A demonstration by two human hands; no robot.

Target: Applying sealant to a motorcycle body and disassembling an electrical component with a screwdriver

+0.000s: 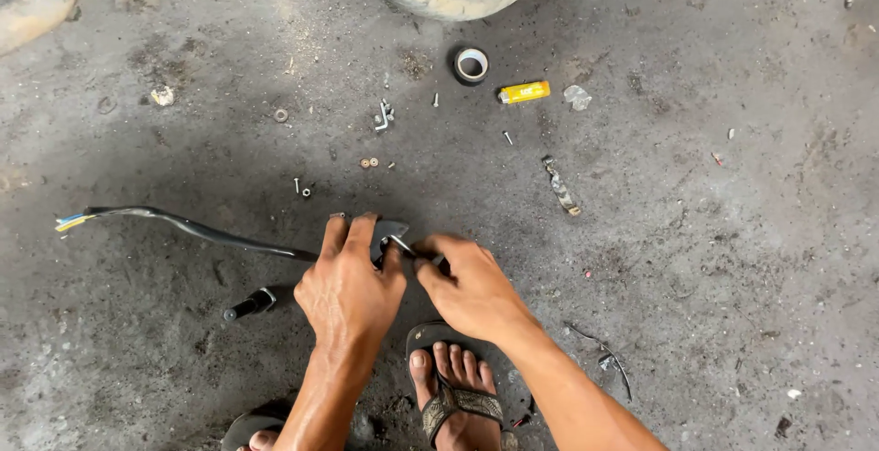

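The left hand (348,286) presses flat over a small dark metal part (392,229), fingers curled down to pin it against the concrete floor (714,259). The right hand (472,291) closes around a thin metal tool (403,246), its tip meeting the part just beside the left fingers. One black cable (197,228) trails away left of the left hand. Beyond both hands lie one tape roll (472,65), one yellow lighter (524,92) and several loose screws (384,116).
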